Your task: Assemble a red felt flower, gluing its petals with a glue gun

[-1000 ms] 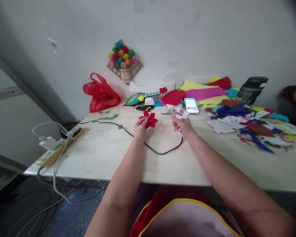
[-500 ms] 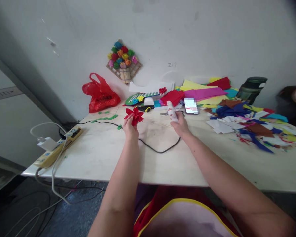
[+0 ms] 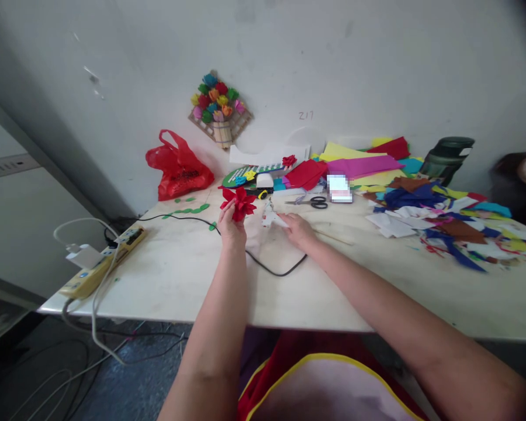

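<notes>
- Seemingly done: the red flower's (image 3: 242, 206) petals look joined; the left hand's (image 3: 232, 227) grip pinches it above the tabletop (image 3: 166, 280).
- Right hand's (image 3: 298, 231) grip: closed on the glue gun (image 3: 269, 217), right of the flower.
- Apparently unused: green pieces (image 3: 197, 209) (far left), stick (image 3: 334, 237) (right).

A pale grey wall (image 3: 359, 64) fills most of my upper view, scuffed in a few spots. I make out a number (image 3: 306, 115) written on it, 217 as I read it, and left of that hangs a flower piece (image 3: 222, 111) in many colours on a lattice. At far left I see a grey panel (image 3: 13, 228) with a darker strip across it; wall or cabinet, I can't tell. The white tabletop (image 3: 315, 301) runs along the wall. Past its front edge, the floor (image 3: 151, 365) looks mottled blue-grey. The light reaches me soft and even.
</notes>
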